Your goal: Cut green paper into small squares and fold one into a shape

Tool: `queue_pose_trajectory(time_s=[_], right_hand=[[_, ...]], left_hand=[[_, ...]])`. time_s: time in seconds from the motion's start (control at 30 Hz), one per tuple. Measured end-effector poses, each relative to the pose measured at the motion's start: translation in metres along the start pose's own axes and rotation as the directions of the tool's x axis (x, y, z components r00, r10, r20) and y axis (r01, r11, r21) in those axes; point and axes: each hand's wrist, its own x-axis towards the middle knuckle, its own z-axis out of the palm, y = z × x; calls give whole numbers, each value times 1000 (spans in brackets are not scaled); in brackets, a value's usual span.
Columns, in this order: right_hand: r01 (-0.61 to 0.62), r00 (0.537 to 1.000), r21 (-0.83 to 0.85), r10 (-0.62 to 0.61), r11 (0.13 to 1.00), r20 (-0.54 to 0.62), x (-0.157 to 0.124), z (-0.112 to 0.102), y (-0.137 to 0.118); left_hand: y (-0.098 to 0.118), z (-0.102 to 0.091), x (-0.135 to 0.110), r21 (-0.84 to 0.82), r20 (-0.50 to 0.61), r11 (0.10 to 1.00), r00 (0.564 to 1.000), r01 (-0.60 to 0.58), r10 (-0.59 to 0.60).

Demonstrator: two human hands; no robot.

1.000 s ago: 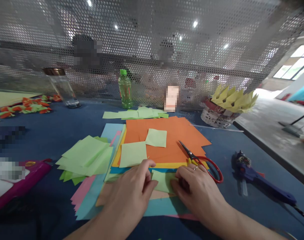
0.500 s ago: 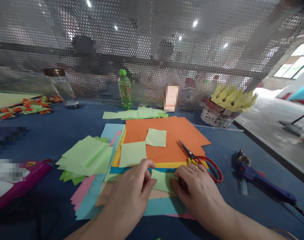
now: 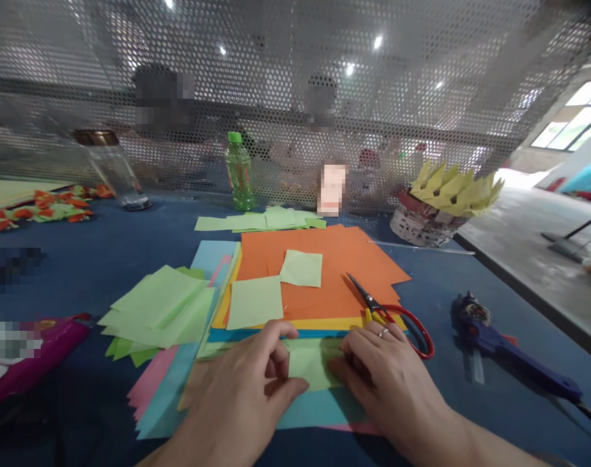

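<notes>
A small light green paper square [image 3: 311,364] lies on a stack of coloured sheets at the near table edge. My left hand [image 3: 241,395] pinches its left side, thumb under the lower edge and fingers curled on top. Its right side is pressed down by the bent fingers of my right hand [image 3: 385,379], which wears a ring. Two more green squares [image 3: 254,301] rest on the orange sheet [image 3: 334,272] just beyond my hands. Red-handled scissors [image 3: 397,318] lie right of my right hand.
A pile of green squares [image 3: 159,311] sits to the left, more of them [image 3: 263,220] further back. A green bottle [image 3: 239,172] and a glass jar [image 3: 108,168] stand by the perforated screen. A basket with yellow paper points [image 3: 434,207] and a blue glue gun [image 3: 504,344] are on the right.
Both hands have shifted slightly nearer and left with the green square. My left thumb has slid under its lower edge, and the square now shows more between the hands.
</notes>
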Motion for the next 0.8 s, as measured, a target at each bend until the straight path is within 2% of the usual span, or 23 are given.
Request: queue_pose_trajectory(time_s=[0.2, 0.43, 0.57, 0.63, 0.67, 0.73, 0.77, 0.8], right_hand=[[8, 1000, -18, -8, 1000, -26, 1, 0, -1], [-13, 999, -68, 15, 998, 36, 2, -1, -3], [-17, 999, -84, 20, 996, 36, 3, -2, -4], [-15, 999, -91, 18, 996, 38, 3, -2, -5], [-14, 999, -95, 17, 995, 40, 4, -2, -5], [-16, 999, -99, 20, 995, 41, 4, -2, -5], [-18, 999, -99, 22, 995, 40, 4, -2, -5], [-19, 999, -99, 23, 995, 38, 4, -2, -5]], left_hand=[[2, 3, 2, 79, -26, 997, 1000, 19, -17], [2, 6, 1, 139, -110, 987, 990, -75, 91], [0, 8, 1, 174, -133, 980, 984, -96, 120], [-3, 9, 1, 221, -168, 966, 971, -132, 171], [-5, 9, 1, 260, -199, 950, 953, -174, 229], [-7, 10, 0, 361, -264, 885, 877, -296, 401], [-7, 11, -2, 408, -278, 834, 819, -372, 502], [-7, 12, -4, 450, -292, 771, 741, -452, 605]])
